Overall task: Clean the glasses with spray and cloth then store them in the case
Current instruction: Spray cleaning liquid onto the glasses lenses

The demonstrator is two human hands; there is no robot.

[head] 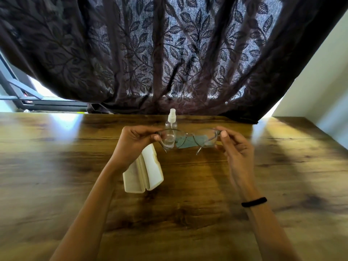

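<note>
Glossy wooden table point(188, 213), thin-rimmed glasses point(188, 138) held aloft

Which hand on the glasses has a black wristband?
The right hand: a black wristband circles its wrist; the left hand, also pinching the glasses, has a bare wrist.

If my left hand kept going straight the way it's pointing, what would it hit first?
Probably the spray bottle, just beyond the left hand gripping the glasses; depth is unclear.
</note>
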